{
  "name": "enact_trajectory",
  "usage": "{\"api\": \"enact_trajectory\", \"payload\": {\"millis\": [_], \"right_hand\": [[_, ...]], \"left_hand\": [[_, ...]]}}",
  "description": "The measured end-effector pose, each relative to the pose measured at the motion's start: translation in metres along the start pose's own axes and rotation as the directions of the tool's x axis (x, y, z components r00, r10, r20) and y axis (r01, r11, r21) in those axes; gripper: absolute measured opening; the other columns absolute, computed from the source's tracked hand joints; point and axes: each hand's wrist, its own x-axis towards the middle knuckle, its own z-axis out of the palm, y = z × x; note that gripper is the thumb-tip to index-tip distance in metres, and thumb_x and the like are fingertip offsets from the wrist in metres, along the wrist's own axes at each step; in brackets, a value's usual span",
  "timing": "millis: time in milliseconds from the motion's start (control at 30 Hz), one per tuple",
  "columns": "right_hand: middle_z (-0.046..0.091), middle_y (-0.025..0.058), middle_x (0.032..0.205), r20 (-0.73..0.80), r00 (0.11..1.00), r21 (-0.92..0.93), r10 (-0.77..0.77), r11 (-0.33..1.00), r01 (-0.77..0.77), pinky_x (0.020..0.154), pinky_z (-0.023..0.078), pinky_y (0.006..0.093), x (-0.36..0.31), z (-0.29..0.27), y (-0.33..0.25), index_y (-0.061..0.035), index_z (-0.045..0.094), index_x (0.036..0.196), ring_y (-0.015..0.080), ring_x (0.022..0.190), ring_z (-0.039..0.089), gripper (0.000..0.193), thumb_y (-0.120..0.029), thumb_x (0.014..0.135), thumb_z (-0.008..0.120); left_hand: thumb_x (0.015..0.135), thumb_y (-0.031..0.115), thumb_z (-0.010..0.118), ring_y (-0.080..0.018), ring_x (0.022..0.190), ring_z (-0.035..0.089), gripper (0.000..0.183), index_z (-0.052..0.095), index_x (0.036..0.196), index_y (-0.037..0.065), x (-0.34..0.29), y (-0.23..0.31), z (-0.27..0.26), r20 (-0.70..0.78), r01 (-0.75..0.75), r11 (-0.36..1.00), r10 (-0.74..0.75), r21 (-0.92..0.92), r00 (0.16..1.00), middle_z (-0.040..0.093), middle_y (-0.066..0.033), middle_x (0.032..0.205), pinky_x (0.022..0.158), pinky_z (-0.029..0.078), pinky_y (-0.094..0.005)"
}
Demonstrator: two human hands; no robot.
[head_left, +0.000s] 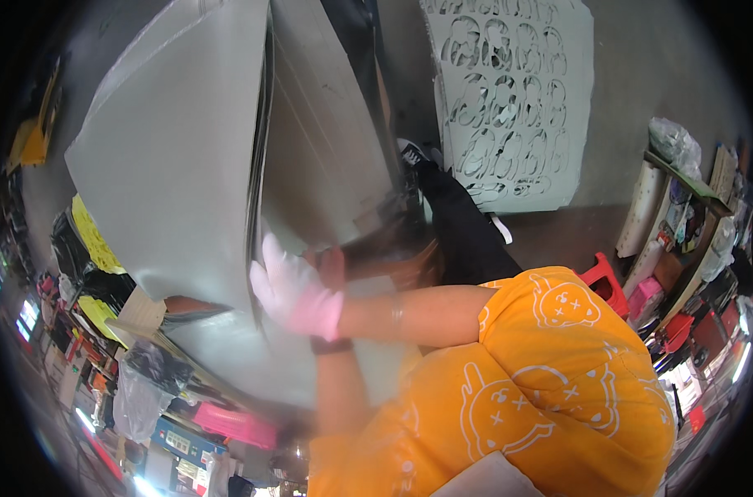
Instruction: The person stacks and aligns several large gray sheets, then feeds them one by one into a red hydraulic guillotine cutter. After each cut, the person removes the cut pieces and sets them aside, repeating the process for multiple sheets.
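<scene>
Large grey sheets (178,141) stand in a stack at the left, their edges turned toward me. My right hand (292,288), in a white glove with a pink cuff, rests against the edge of these sheets, its fingers stretched out and slightly apart. Crossing beneath it, my left hand (332,267) is mostly hidden behind the right glove and blurred, so its fingers do not show clearly. Next to the stack is another tall panel (318,108), brownish-grey and leaning. A pale smooth surface (227,348) lies below my hands.
A grey sheet with rows of cut-out shapes (517,108) lies on the floor at the far right, beside my shoe (411,152). A red stool (604,282) and a cluttered shelf (683,178) stand at the right. At the lower left is a pink bin (235,424).
</scene>
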Motion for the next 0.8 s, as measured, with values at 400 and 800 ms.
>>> {"api": "enact_trajectory", "payload": {"millis": [400, 800], "right_hand": [[0.065, 0.0233, 0.078, 0.061, 0.997, -0.075, 0.042, 0.996, -0.037, 0.080, 0.038, 0.0602, 0.000, 0.003, 0.002, 0.0028, 0.041, 0.121, 0.0440, 0.084, 0.062, 0.042, -0.028, 0.093, 0.045], [0.062, 0.0262, 0.097, 0.175, 0.951, 0.324, -0.255, 0.927, 0.189, 0.083, 0.048, 0.0483, -0.024, -0.017, 0.009, 0.0056, 0.020, 0.145, 0.0419, 0.090, 0.061, 0.067, -0.020, 0.091, 0.050]], "left_hand": [[0.098, 0.026, 0.044, -0.0311, 0.121, 0.049, 0.037, 0.052, 0.125, 0.001, -0.001, 0.002, 0.009, 0.039, -0.009, 0.999, 0.011, -0.043, 0.999, 0.056, -0.0149, 0.128, 0.106, 0.038, -0.0441], [0.098, 0.023, 0.044, -0.0317, 0.121, 0.050, 0.035, 0.054, 0.124, 0.002, -0.039, 0.073, 0.014, 0.533, -0.051, 0.978, 0.153, -0.200, 0.832, 0.058, -0.0157, 0.127, 0.104, 0.039, -0.0440]]}}
